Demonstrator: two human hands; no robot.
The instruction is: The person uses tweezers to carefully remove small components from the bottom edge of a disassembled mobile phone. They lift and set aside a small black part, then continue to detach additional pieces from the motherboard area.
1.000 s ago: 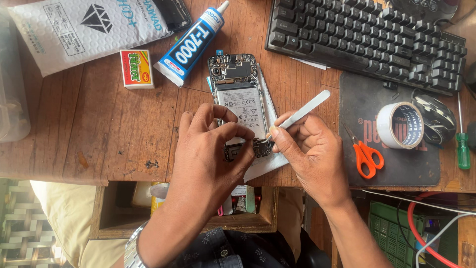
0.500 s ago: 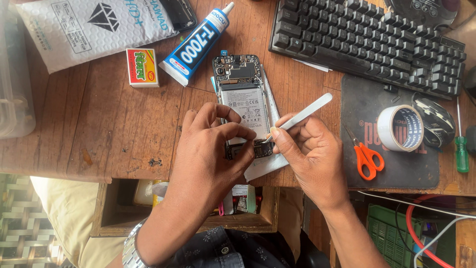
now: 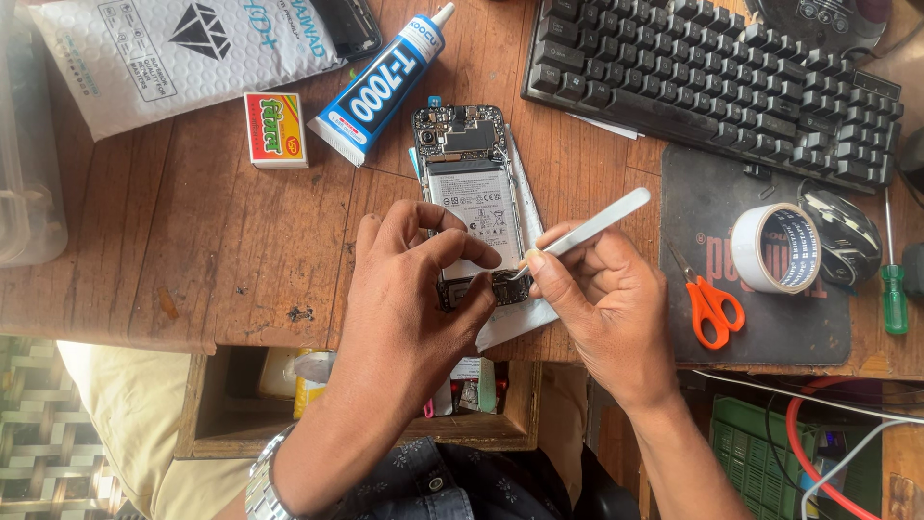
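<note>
Little is changing between the earlier frames and this one: both hands are staying at the lower end of the opened phone (image 3: 472,197), with only a slight settling of the fingers.

Taking that phone as the landmark, it is lying back-off on the wooden desk (image 3: 192,250), its long axis running away from the person, camera end far, connector end near. The left hand (image 3: 414,308) is resting over the near end, fingers curled and pinching the phone's bottom edge. The right hand (image 3: 597,299) is sitting just right of that end, closed around one pair of metal tweezers (image 3: 587,226), whose tip is pointing left into the small board at the bottom of the phone. Both hands are equally near; the work point is lying between their fingertips.

Left of the phone's far end, one glue tube (image 3: 380,87) is lying slantwise, with one small red-and-green box (image 3: 276,130) beyond it and one white padded mailer (image 3: 173,58) further up-left. Right of the phone, one black keyboard (image 3: 712,87) is lying across the far side. One dark mat (image 3: 760,318) is carrying one roll of tape (image 3: 775,248) and one pair of orange-handled scissors (image 3: 712,308). One green-handled screwdriver (image 3: 893,289) is lying furthest right. An open drawer (image 3: 366,404) is showing below the phone.
</note>
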